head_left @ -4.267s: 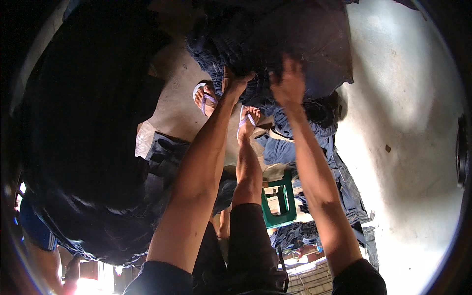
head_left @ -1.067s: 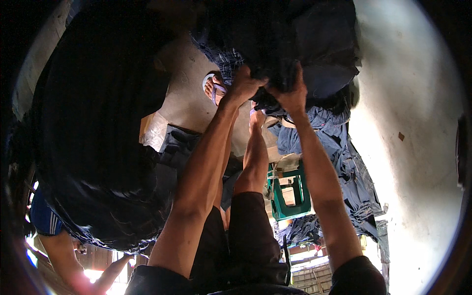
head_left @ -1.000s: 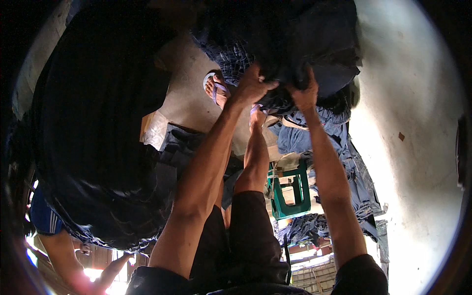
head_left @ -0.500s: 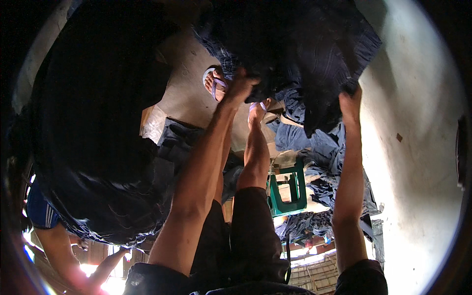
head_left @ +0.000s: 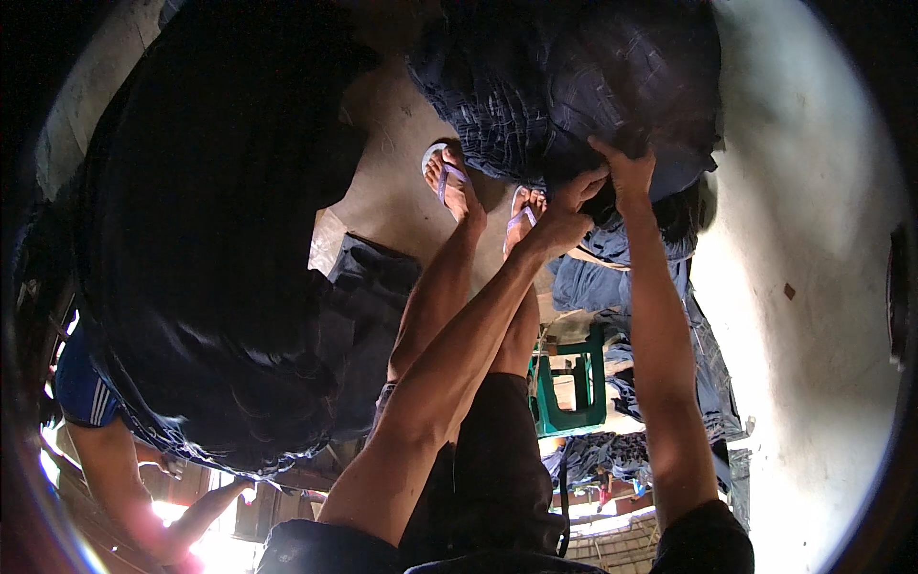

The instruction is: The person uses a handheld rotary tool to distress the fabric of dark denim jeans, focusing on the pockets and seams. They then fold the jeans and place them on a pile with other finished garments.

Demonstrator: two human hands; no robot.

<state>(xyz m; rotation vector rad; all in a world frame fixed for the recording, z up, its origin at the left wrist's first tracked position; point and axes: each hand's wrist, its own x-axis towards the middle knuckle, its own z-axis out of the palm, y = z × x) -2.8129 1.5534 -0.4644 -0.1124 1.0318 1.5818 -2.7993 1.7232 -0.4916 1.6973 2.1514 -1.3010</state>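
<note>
Both my hands are at the near edge of a large heap of dark navy garments (head_left: 488,105) at the far middle. My left hand (head_left: 570,212) is closed on a fold of a dark garment (head_left: 622,96) lying on the heap. Just to its right, my right hand (head_left: 628,174) grips the same garment, its thumb pointing left. Most of the fingertips are hidden by cloth and shadow, and the garment's exact kind is too dark to make out.
A big mound of black cloth (head_left: 220,249) fills the left side. A green plastic crate (head_left: 577,419) stands below the hands, with loose dark garments (head_left: 598,454) around it. A pale wall (head_left: 803,287) runs along the right. Another person's arm (head_left: 115,478) shows at lower left.
My hands were wide apart, holding the dark garment spread out. Now they have come together, right hand leftward and left hand rightward, and the garment lies gathered on the heap.
</note>
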